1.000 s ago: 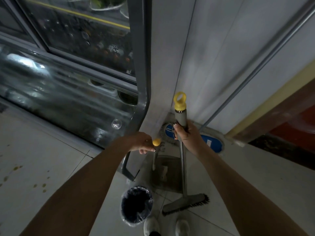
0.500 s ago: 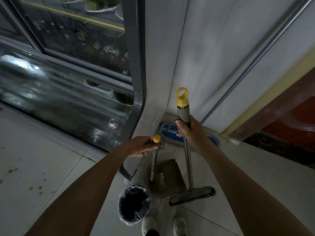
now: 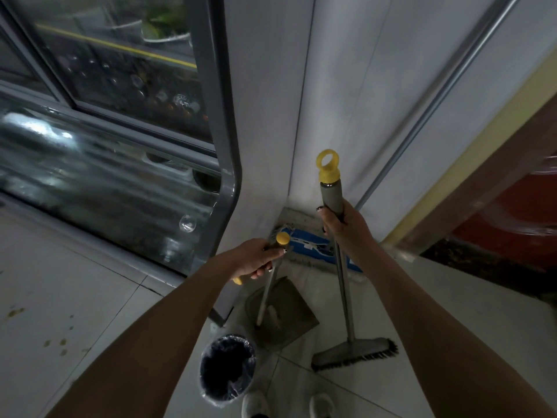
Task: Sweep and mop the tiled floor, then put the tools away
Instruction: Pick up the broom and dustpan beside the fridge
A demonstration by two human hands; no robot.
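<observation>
Yellow caps top both tools. The right hand is clamped on the broom just below its ring cap; the shaft runs nearly upright, from 12 o'clock down to the bristle head on the tiled floor at 6. The left hand is closed round the dustpan handle, pan at 5 o'clock from it. Both stand before the wall corner at 12 o'clock, the broom nearer it, so stowing likely means leaning the handles forward.
</observation>
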